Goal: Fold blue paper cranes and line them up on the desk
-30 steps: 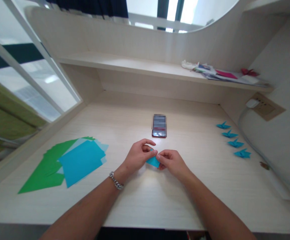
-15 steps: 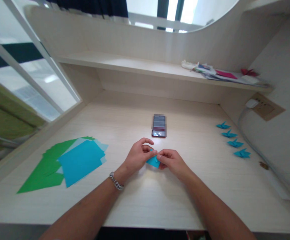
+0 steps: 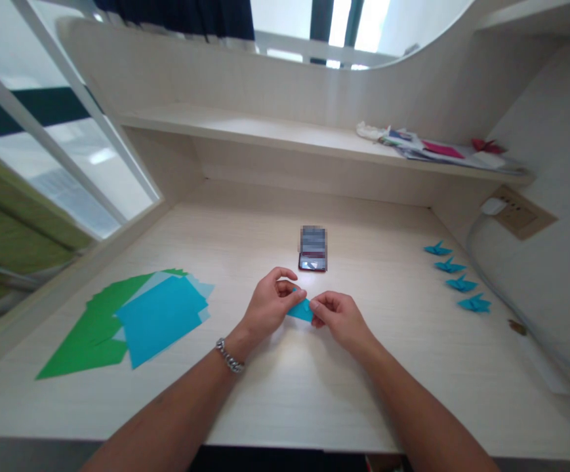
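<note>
Fingers [image 3: 294, 299], left hand [image 3: 269, 300] and right hand [image 3: 340, 319]: pinching blue paper [image 3: 301, 311] | phone screen [image 3: 313, 245]: pixelated, unreadable

Bright, diffuse light fills the frame, and white patches glare in the mirror [image 3: 285, 33] at top centre. A pale sheen lies on the desktop [image 3: 289, 387] at lower centre; a soft shadow falls beneath the left hand [image 3: 267, 301]. Wide-angle distortion stretches the frame's edges. Blocky pixelation masks most of the smartphone screen [image 3: 313, 242] at centre; papers [image 3: 442, 149] at upper right look soft, perhaps slightly blurred.
</note>
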Available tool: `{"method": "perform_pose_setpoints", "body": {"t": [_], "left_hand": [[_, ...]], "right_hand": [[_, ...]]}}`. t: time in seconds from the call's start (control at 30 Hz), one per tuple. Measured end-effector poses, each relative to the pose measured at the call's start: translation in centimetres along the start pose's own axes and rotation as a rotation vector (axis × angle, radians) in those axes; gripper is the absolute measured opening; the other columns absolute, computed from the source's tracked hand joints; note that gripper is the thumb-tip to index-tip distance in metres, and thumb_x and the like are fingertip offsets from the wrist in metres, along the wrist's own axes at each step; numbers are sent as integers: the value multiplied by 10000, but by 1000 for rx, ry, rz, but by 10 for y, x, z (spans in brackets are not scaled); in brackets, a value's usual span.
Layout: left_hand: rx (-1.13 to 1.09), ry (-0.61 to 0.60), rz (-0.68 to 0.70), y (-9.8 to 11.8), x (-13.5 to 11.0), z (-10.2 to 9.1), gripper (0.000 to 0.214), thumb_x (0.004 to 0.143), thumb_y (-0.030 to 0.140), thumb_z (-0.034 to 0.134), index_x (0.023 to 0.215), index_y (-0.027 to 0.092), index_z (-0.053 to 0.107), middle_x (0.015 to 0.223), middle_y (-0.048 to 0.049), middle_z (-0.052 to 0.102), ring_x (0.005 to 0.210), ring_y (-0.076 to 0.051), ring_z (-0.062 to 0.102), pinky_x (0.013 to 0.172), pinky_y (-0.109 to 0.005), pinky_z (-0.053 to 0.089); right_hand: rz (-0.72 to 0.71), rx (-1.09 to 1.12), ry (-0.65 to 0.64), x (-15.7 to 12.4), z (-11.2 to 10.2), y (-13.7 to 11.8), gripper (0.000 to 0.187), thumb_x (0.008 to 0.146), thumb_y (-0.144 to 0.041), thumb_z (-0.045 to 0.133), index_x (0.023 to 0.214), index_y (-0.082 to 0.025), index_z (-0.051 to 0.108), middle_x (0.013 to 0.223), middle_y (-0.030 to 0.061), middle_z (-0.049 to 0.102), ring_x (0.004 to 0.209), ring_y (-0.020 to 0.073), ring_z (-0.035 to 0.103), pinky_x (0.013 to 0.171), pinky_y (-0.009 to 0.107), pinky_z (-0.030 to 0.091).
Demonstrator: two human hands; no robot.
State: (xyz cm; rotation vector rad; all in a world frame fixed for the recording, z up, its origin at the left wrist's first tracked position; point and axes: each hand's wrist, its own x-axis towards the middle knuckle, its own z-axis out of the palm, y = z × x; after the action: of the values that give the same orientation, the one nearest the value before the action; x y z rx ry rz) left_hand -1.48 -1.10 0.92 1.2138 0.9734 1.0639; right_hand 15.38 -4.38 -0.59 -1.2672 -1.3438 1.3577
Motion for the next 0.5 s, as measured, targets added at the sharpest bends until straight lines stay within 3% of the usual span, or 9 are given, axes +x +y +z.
{"method": "perform_pose_setpoints", "body": {"t": [0.5], "left_hand": [[-63, 39, 10, 1, 1, 0, 381, 659, 223, 787, 930, 167, 526, 636, 12, 652, 581, -130, 607, 546, -219, 462]], "right_hand": [[-78, -43, 39, 0, -3, 1, 172, 817, -329, 605, 746, -172, 610, 629, 4, 621, 594, 138, 568, 586, 260, 451]]}}
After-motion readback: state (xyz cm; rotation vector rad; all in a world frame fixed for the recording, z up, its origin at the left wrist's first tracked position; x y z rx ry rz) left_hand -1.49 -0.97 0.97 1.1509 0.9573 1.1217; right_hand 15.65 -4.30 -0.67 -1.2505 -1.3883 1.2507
